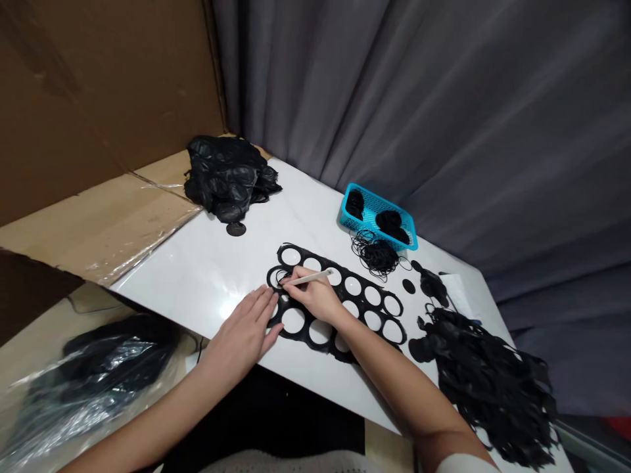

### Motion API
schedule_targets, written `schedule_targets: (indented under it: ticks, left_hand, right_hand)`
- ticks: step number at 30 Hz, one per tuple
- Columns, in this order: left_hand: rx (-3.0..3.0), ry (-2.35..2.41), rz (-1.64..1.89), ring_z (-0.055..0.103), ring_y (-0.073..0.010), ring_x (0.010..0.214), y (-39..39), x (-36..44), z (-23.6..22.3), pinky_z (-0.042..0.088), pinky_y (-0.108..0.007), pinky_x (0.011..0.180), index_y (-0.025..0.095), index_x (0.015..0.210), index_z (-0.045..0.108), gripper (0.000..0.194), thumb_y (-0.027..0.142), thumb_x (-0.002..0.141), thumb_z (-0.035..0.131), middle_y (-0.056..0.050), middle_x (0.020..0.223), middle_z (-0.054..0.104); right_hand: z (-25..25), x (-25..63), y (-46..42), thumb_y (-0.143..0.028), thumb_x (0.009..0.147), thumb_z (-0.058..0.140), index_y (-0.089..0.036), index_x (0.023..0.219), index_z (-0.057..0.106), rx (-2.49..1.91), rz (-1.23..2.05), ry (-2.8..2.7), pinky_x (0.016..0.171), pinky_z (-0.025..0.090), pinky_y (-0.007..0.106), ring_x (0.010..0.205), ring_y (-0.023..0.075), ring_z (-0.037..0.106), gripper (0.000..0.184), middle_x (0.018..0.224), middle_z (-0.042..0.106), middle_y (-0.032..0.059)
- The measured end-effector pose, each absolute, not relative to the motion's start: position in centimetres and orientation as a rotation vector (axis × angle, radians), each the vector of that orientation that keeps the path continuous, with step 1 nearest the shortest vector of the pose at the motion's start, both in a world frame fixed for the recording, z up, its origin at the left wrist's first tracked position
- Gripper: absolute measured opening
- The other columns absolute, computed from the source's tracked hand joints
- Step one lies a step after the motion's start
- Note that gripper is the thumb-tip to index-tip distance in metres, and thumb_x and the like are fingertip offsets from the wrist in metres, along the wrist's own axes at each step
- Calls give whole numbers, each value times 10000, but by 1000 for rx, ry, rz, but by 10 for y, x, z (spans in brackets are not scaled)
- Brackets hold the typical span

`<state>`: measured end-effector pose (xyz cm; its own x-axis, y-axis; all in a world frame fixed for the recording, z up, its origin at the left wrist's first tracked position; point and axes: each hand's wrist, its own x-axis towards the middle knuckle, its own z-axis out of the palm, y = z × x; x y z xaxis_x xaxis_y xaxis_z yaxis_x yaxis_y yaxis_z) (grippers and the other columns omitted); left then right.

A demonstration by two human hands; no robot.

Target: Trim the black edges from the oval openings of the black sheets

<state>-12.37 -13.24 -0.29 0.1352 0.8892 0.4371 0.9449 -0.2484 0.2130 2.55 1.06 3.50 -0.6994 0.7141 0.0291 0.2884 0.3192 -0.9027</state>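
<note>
A black, rubber-like sheet with rows of round holes lies on the white table in front of me. My left hand rests flat on the sheet's left edge, fingers stretched out and thumb apart. Pinched in my right hand is a slim white pen-like tool, its tip pointing down and left. That tip is close to a round opening at the sheet's left end, where a thin black loop shows. The fingers partly hide the tip, so I cannot tell whether it touches the loop.
A blue basket holds black bundles, with a tangle of thin black rings before it. Black sheets are heaped at the back left, black strips at the right. Cardboard borders the table's left; a grey curtain hangs behind.
</note>
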Motion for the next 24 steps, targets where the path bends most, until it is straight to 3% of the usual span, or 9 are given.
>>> schedule_targets:
  ticks: [13, 16, 20, 24]
  left_hand:
    - [-2290, -1805, -635, 507, -324, 1379, -134, -122, -2, 399, -466, 1166, 27, 1394, 552, 484, 333, 1046, 415, -199, 1409, 606]
    - [-2282, -1776, -620, 509, -322, 1375, -133, -123, -2, 388, -461, 1174, 26, 1396, 551, 476, 320, 1046, 417, -187, 1414, 606]
    - [-2272, -1762, -646, 535, -309, 1352, -132, -123, -3, 394, -447, 1170, 25, 1377, 566, 455, 296, 1043, 415, -188, 1392, 622]
    - [-2286, -1747, -664, 548, -308, 1340, -130, -123, -3, 396, -444, 1172, 18, 1340, 592, 440, 290, 1038, 424, -200, 1363, 638]
  right_hand:
    - [37, 29, 10, -233, 914, 633, -239, 730, 571, -785, 1134, -2376, 826, 487, 326, 922, 204, 649, 195, 911, 746, 16]
    - [33, 32, 3, -232, 970, 566, -236, 778, 587, -662, 916, -2529, 830, 468, 338, 898, 210, 618, 193, 900, 716, 39]
    - [28, 32, 1, -202, 1009, 476, -213, 932, 624, -445, 470, -2773, 888, 412, 390, 1010, 251, 578, 167, 1064, 704, 104]
    - [39, 32, 40, -153, 987, 432, -185, 922, 617, -769, 238, -2582, 850, 412, 394, 927, 258, 586, 199, 964, 695, 116]
